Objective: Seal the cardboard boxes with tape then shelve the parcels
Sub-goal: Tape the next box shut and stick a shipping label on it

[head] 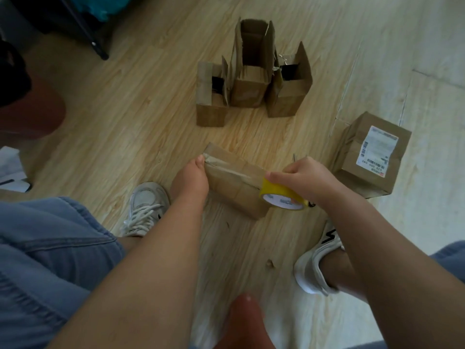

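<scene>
A small closed cardboard box (235,181) lies on the wooden floor between my feet. A strip of tape runs along its top seam. My left hand (190,178) grips the box's left end, thumb pressed on the tape's start. My right hand (305,177) holds a yellow tape roll (283,195) at the box's right end. Beyond it stand three open boxes (253,79) with flaps up. A sealed parcel (370,157) with a white label sits to the right.
My two white sneakers (144,207) flank the box. A dark furniture leg (99,50) stands at the upper left, with a dark-and-red object (32,112) at the left edge. White papers (11,170) lie at the far left.
</scene>
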Tool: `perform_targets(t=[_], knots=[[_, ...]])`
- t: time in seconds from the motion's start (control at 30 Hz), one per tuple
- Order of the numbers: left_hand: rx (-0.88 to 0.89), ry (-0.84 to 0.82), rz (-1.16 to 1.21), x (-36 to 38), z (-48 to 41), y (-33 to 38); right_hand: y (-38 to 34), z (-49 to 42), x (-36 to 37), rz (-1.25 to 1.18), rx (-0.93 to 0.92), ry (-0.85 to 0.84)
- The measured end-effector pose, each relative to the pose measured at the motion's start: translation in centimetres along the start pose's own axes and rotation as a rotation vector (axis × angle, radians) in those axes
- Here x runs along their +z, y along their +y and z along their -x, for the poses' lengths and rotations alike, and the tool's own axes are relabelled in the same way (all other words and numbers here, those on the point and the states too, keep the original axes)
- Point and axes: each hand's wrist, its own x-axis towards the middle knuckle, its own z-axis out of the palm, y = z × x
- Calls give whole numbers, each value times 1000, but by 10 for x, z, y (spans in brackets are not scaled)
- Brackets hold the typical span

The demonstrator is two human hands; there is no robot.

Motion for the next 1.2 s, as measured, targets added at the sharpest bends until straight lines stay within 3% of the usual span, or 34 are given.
perform_targets(t=[0.33, 0.87, 1.07, 1.2], knots=[[-80, -61, -76, -4, 1, 6, 20, -1, 15, 326, 141, 163], [-65, -66, -159, -1, 1, 2, 33, -13, 44, 395, 252, 185], [84, 115, -219, -2, 25, -5, 33, -18, 48, 319, 294, 169], [319, 73, -370, 19, 62, -1, 19, -26, 46, 294, 303, 156]])
